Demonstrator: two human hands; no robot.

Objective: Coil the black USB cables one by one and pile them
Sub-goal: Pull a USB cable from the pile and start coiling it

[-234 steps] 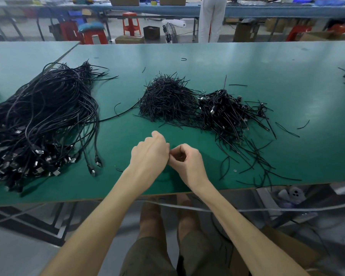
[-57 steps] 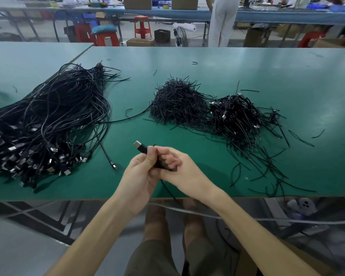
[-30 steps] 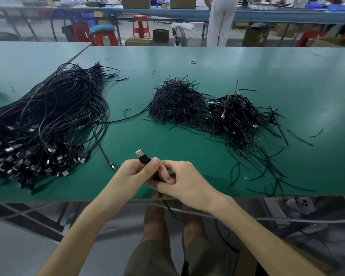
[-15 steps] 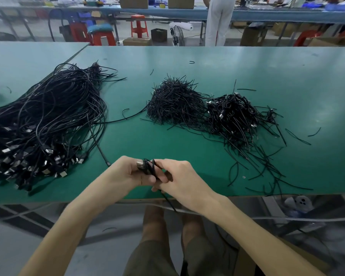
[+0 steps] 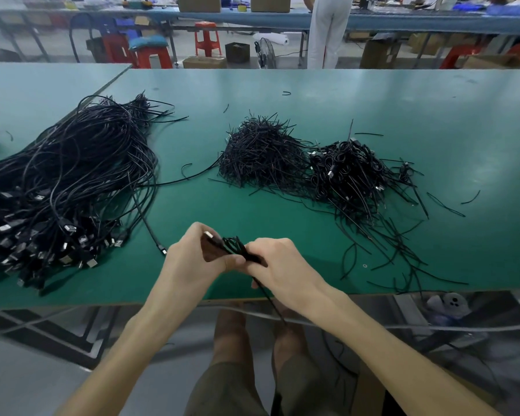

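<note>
Over the green table (image 5: 252, 214), left hand (image 5: 189, 262) and right hand (image 5: 285, 265) together, fingers (image 5: 270, 244) of both pinching a looped cable (image 5: 237, 249)

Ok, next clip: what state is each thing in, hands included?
left hand, gripping the plug end of the held cable
right hand, pinching its loops
held cable, partly coiled, tail hanging past the table edge
loose cables, uncoiled, heaped left
coiled cables, piled right
ties, heaped mid-table

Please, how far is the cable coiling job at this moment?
Done: a small pile of coiled cables right of centre. In hand: the left hand and right hand grip one cable, partly looped. Left: the large heap of loose cables on the left.
</note>
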